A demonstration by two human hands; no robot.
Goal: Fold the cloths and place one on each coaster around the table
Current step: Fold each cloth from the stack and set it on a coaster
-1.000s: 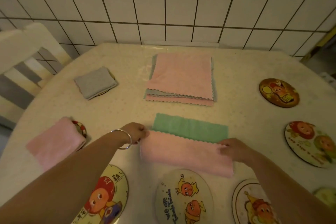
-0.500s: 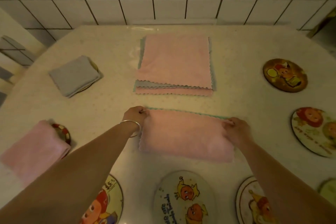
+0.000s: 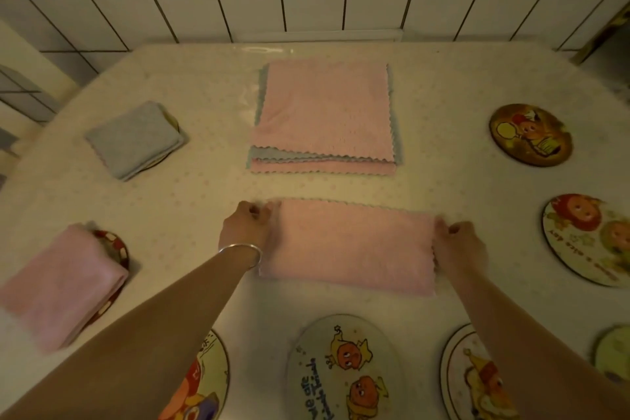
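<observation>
— Two hands on it? Left hand [image 3: 246, 228] and right hand [image 3: 456, 245] each pinched an end of the pink cloth [image 3: 351, 245], mid-bench [image 3: 443, 181].
— Yes; corners needed matching before the next fold.

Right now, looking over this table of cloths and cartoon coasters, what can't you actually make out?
Head view only:
- The round coaster under the folded grey cloth: mostly covered, picture hidden.
- The red-rimmed coaster under the folded pink cloth: only its rim peeks out.
- How many cloths are in the flat pink-topped stack: lower layers show only edges.
- The pale green coaster: cut off by the right edge.
</observation>
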